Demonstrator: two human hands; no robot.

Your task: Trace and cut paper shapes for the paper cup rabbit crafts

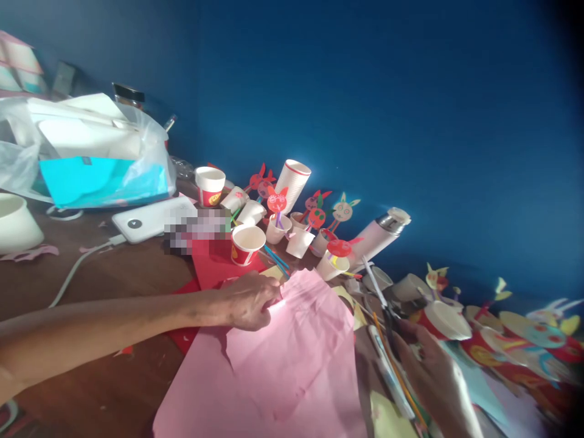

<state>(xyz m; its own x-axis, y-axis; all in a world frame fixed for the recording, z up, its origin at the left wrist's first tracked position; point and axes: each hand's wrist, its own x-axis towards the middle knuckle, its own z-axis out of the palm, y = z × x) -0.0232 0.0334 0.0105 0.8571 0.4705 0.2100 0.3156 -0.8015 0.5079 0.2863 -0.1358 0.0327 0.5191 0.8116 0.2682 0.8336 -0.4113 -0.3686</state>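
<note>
My left hand (253, 301) reaches in from the left, its fingers closed on the upper edge of a crumpled pink paper sheet (292, 347). A larger part of pink paper spreads flat below it on the table. On the right, my right hand (429, 365) is curled around the dark handles of scissors (376, 283), whose blades point up and away. Its fingers are partly blurred. Just beside it lie an orange pencil (401, 377) and a white pen-like tool (390, 371).
Paper cups with red animal-face cutouts (277, 201) crowd the back, beside a stack of cups (292, 182) and a thermos (378, 234). More decorated cups (444, 319) stand right. A white power bank (146, 220) and a plastic bag (100, 146) lie left; red paper (210, 267) lies mid-table.
</note>
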